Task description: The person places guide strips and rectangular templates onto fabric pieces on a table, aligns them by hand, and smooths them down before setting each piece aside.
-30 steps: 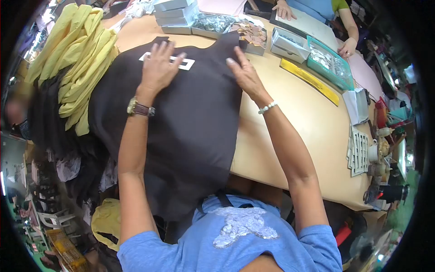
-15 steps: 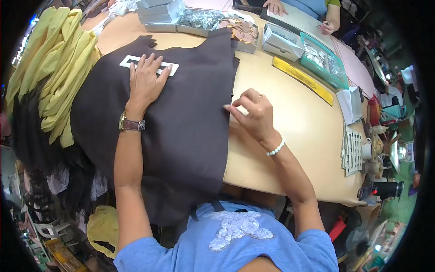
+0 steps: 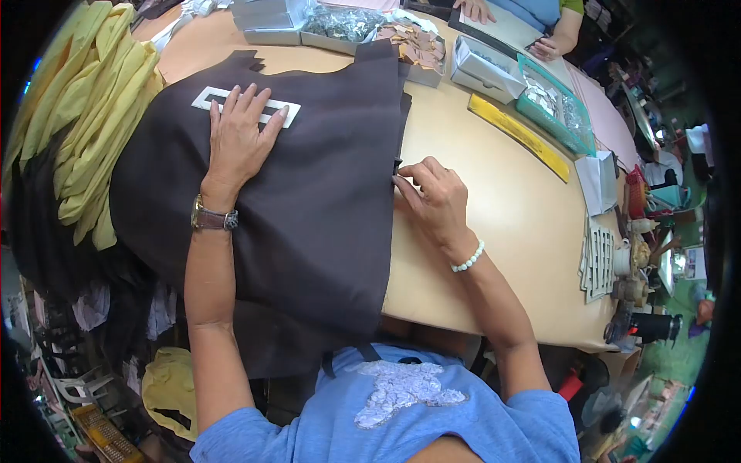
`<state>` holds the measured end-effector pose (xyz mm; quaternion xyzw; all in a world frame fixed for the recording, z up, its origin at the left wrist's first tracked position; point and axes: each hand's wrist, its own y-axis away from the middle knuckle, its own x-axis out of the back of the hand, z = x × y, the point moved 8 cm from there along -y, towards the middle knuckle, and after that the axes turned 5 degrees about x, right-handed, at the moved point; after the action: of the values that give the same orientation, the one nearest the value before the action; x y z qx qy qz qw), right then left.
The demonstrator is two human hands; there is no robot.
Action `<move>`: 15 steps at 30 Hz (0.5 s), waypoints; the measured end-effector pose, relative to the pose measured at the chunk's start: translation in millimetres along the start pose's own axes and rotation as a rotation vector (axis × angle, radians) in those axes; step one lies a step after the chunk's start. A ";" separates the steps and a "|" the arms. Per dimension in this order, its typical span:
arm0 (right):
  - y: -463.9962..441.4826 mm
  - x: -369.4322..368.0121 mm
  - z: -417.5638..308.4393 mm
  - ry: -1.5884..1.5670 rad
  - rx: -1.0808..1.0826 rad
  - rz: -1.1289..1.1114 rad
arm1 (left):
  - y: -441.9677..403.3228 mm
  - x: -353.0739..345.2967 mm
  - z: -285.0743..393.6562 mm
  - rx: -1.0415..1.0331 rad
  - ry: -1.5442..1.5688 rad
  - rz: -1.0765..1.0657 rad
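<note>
A large dark fabric panel [image 3: 316, 185] lies over the table, its lower part hanging off the near edge. On its upper part rests a white slotted template [image 3: 289, 116]. My left hand [image 3: 241, 137] is spread flat across the template and the cloth, fingers apart. At the panel's right edge, my right hand [image 3: 434, 193] is closed in a pinch, thumb and index finger on a small dark bit of the fabric border. The fingertips partly hide what lies between them.
Yellow fabric [image 3: 100, 116] is heaped at left. Boxes of small parts [image 3: 482, 73], a teal basket [image 3: 552, 108] and a yellow strip [image 3: 517, 137] lie at the back. Slotted templates [image 3: 598, 258] are stacked at right. Another person's hand [image 3: 546, 49] is across the table [image 3: 478, 255].
My right hand has come up against the fabric's right edge and pinches there. My left hand stays on the template; both have shifted slightly left in view.
</note>
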<state>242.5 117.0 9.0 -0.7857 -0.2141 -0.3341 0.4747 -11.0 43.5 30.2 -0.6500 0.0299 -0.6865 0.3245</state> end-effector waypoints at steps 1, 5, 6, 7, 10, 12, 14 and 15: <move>-1.8 0.0 -3.2 0.051 0.037 -0.004 | 0.3 -1.1 -0.6 0.001 0.002 -0.003; -6.5 -2.1 -17.3 0.021 0.119 -0.014 | -0.5 -3.3 -2.0 0.005 0.009 -0.006; -9.8 -3.4 -23.2 0.000 0.150 -0.002 | -0.3 -3.5 -1.7 0.004 0.010 -0.007; -12.4 -3.3 -29.2 -0.020 0.180 0.010 | 0.1 -3.9 -1.5 0.009 0.009 -0.010; -22.6 -8.3 -57.5 -0.157 0.335 0.000 | -0.1 -4.0 -2.2 0.014 0.003 -0.016; -25.7 -17.6 -73.4 -0.243 0.466 -0.124 | 0.0 -4.2 -1.4 0.006 0.001 -0.022; -23.0 -35.7 -78.8 -0.150 0.518 -0.093 | 0.2 -1.4 1.3 0.007 -0.002 -0.022; -22.4 -40.5 -81.8 -0.103 0.540 -0.078 | -0.3 -0.9 2.5 0.006 -0.002 -0.023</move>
<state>173.9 53.8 19.7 -0.6377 -0.3493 -0.2424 0.6423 -8.8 45.0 29.9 -0.6501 0.0199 -0.6895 0.3188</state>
